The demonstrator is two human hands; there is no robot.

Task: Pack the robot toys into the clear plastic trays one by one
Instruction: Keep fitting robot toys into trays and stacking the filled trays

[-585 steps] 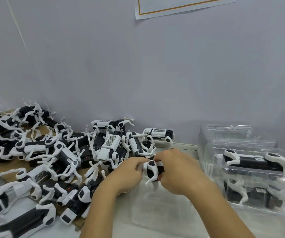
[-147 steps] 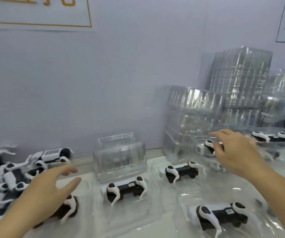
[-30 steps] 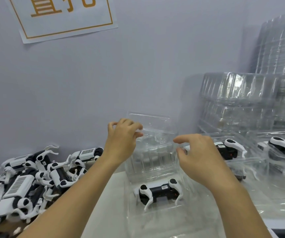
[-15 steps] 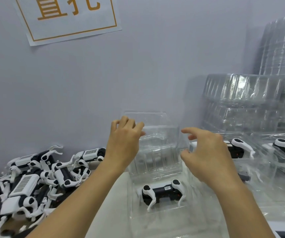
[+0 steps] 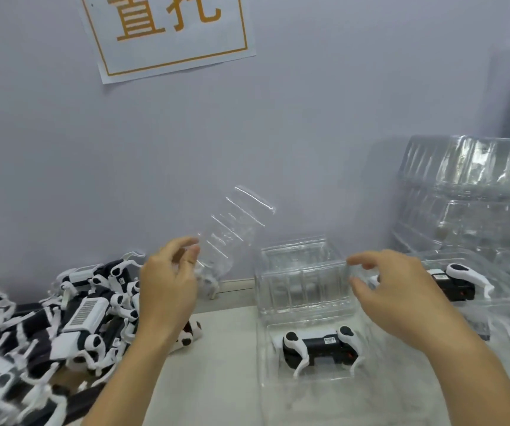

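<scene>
A pale lilac wall rises behind a white desk [image 5: 226, 358], with a paper sign [image 5: 167, 32] in orange characters and an orange border stuck high on it

The left hand [image 5: 167, 284] is raised above the desk's back edge, fingers curled, pinching the lower corner of a single clear tray [image 5: 232, 232] that tilts up and to the right in the air, clear of the desk. The right hand [image 5: 401, 293] hovers just right of a short stack of empty clear trays [image 5: 303, 278]; its fingers are loosely spread, the forefinger and thumb at the stack's right edge, though whether they actually touch the plastic is hard to tell through the glare.

Directly in front of that stack lies a black-and-white robot toy [image 5: 318, 348], on its side in an open clear tray [image 5: 278, 388] on the desk, between the two forearms. Behind the right hand sits another packed robot toy [image 5: 459, 281] in its own tray, and a further one shows only as a sliver at the right border.

To the left, beside and under the left forearm, a heap of loose robot toys [image 5: 63, 321] covers the desk, white legs tangled, one showing a barcode-like label upward. At the far right a tall pile of clear trays [image 5: 469, 195] stands against the wall
</scene>
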